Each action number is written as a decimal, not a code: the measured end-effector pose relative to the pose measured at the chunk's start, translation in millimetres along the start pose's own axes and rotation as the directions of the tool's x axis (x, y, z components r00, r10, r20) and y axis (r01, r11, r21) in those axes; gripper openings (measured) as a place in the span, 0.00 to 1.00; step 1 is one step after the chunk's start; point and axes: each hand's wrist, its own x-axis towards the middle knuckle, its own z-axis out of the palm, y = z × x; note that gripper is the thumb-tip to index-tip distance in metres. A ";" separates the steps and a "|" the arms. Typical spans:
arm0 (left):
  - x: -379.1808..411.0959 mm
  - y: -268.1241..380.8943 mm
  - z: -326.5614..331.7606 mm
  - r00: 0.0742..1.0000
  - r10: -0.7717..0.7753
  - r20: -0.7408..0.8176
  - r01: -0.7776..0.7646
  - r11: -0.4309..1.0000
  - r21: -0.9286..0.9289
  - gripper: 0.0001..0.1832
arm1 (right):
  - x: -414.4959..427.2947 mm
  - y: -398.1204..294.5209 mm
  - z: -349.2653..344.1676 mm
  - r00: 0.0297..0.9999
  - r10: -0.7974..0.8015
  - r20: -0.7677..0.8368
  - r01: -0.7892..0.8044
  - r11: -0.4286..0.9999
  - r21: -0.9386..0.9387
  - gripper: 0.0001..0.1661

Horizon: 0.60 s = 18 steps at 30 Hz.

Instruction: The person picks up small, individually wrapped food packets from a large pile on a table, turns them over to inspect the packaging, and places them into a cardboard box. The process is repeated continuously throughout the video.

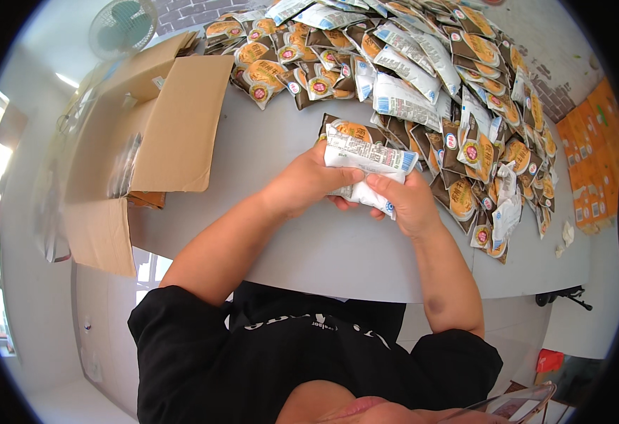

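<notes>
Both hands hold a sealed drink-powder pouch (370,155) with its white, printed back facing up, above the grey table. My left hand (309,175) grips its left end, and my right hand (405,199) its right end. Both thumbs press on top near the middle, while the fingers curl underneath. Whether more than one pouch is in the grip is hard to tell. Just beyond my hands lies a brown pouch (350,127), partly hidden by the held one. A large heap of similar brown-and-orange pouches (468,143) spreads behind and to the right.
An open cardboard box (182,122) stands at the left with its flaps out; clear plastic shows inside. The grey table (309,254) runs under everything. Orange cartons (592,159) are stacked at the far right. Crumpled white scraps (567,233) lie near the right edge. A fan (123,26) stands behind the box.
</notes>
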 end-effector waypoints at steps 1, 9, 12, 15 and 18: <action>1.1 0.6 -0.2 1.000 -0.005 0.008 0.004 1.000 0.006 0.19 | -0.7 -0.9 0.6 1.000 0.002 -0.010 -0.002 1.000 0.000 0.20; -0.4 3.1 1.0 0.997 -0.052 -0.049 0.042 0.983 -0.180 0.24 | 3.7 2.3 -6.8 0.999 0.022 0.033 -0.026 0.991 0.130 0.21; 3.2 -2.2 -0.8 0.998 -0.035 -0.051 0.025 0.980 -0.197 0.24 | 5.4 -2.0 -2.2 0.996 0.078 0.048 -0.086 0.974 0.211 0.22; 7.0 -13.0 3.3 0.993 -0.012 -0.114 0.003 0.997 -0.074 0.23 | 6.5 3.6 -2.2 0.998 0.058 0.008 -0.059 0.989 0.133 0.22; 7.1 -11.4 4.2 0.993 0.015 -0.114 -0.016 1.000 -0.007 0.21 | 5.3 7.1 0.7 0.998 0.017 -0.056 -0.015 0.999 0.035 0.21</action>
